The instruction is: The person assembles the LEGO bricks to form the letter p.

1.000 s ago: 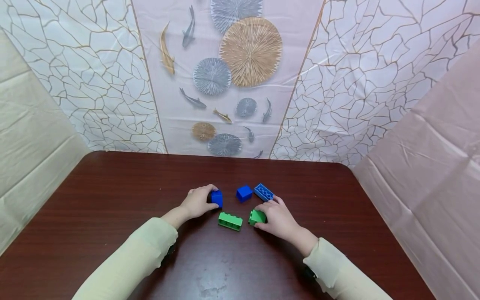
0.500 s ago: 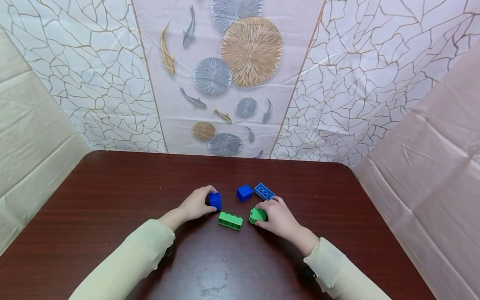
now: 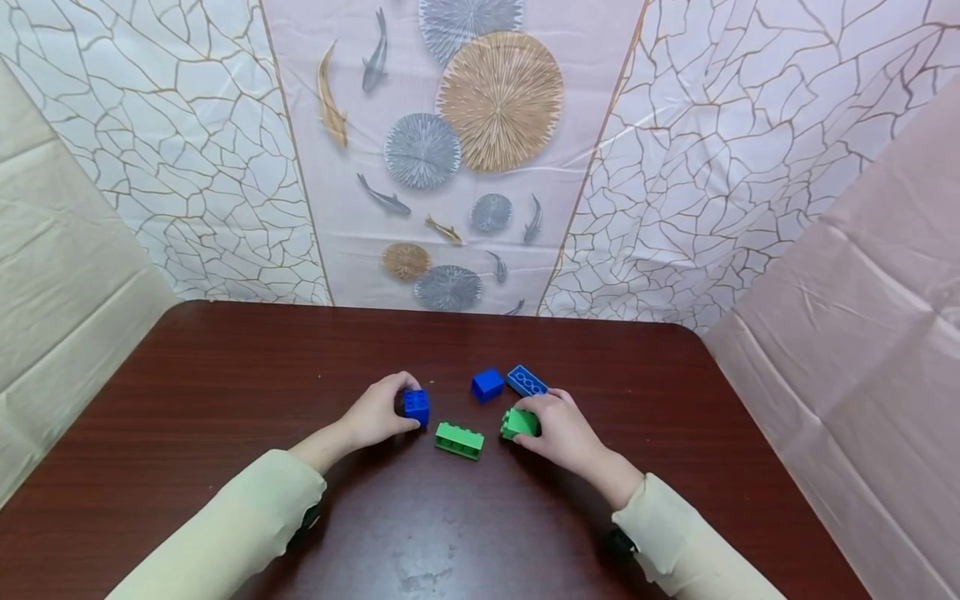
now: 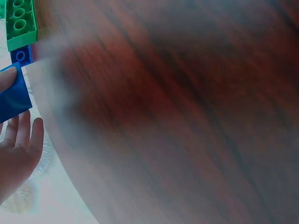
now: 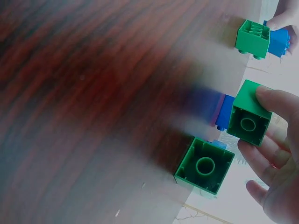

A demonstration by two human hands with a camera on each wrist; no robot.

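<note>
In the head view my left hand [image 3: 369, 417] pinches a blue building brick [image 3: 416, 407], its studs showing on top. The left wrist view shows the thumb pressed on this blue brick [image 4: 16, 95]. My right hand [image 3: 562, 432] grips a green brick [image 3: 521, 423] between thumb and fingers, studs facing left. In the right wrist view its hollow underside shows on the held green brick [image 5: 252, 109]. A second square green brick [image 5: 204, 165] sits beside that hand, hidden by it in the head view. Between the hands lies a long green brick [image 3: 459, 441], on its side.
Beyond the hands stand a small blue brick [image 3: 487, 384] and a long blue brick [image 3: 527, 380], tubes facing up. All are on a dark brown table [image 3: 442, 533]. A patterned cloth [image 3: 450, 225] hangs behind the table's far edge, with plain cloth at both sides.
My left hand has moved left and slightly nearer with the blue brick, turning its studs into view. The right hand has shifted slightly right and away with the green brick.
</note>
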